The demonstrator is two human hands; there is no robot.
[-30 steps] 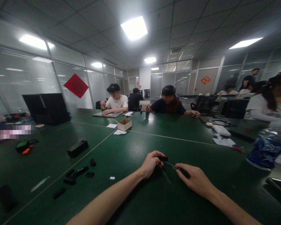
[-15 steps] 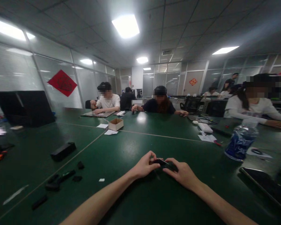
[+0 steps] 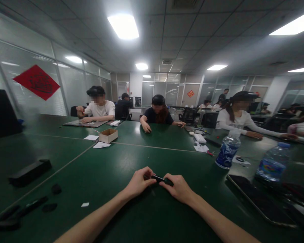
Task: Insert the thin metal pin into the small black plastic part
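Both hands meet just above the green table (image 3: 121, 216), fingers closed around one small, slim black piece (image 3: 158, 178). My left hand (image 3: 140, 181) pinches its left end between thumb and fingers. At the other end, my right hand (image 3: 179, 187) grips it with thumb and bent fingers. Much of the piece is covered by fingers, so its exact kind cannot be made out. A white scrap (image 3: 85, 204) lies on the table left of my left forearm.
Several black parts (image 3: 32, 206) and a long black block (image 3: 30, 172) lie at left. An open box (image 3: 108, 135) stands farther back. At right are a phone (image 3: 260, 199) and two bottles (image 3: 227, 152), (image 3: 273, 163). Co-workers (image 3: 158, 113) sit across the table.
My view has swung right, so the table's things appear farther left. The black piece now shows a narrower side, still between both hands. A co-worker's hand opposite has moved over the table.
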